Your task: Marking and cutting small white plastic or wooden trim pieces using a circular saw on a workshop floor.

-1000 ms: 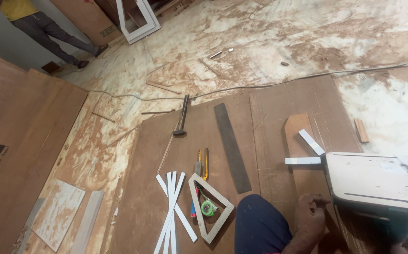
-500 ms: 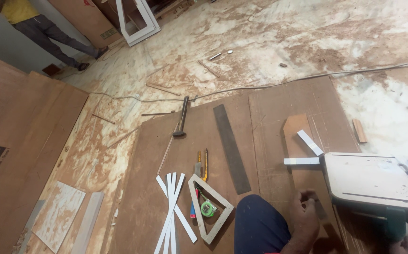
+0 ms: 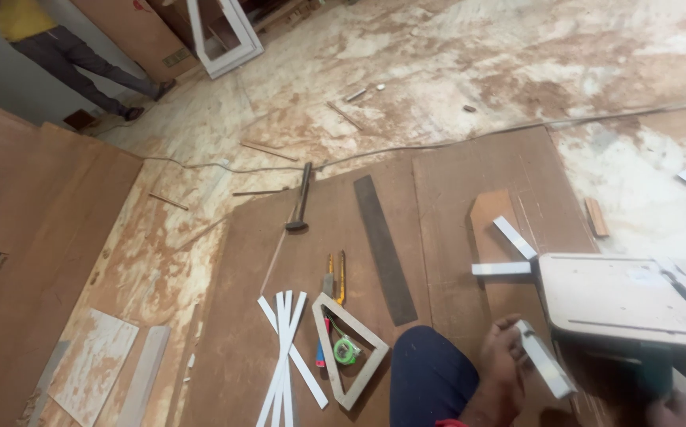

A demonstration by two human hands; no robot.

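My left hand (image 3: pixel 509 356) grasps a short white strip (image 3: pixel 544 360), fingers closed round its upper end, just beside the saw table (image 3: pixel 620 296) at lower right. My right hand (image 3: pixel 679 411) shows only at the frame's bottom edge; whether it is clenched I cannot tell. The strip is best kept flat and firmly pinched near the table's edge. Surface: brown boards (image 3: pixel 469 198) on a dusty floor, bearing a hammer (image 3: pixel 300 198), a dark steel rule (image 3: pixel 382 247), a triangular frame (image 3: pixel 348 348) and crossed white strips (image 3: pixel 284 356). Another person stands at upper left.
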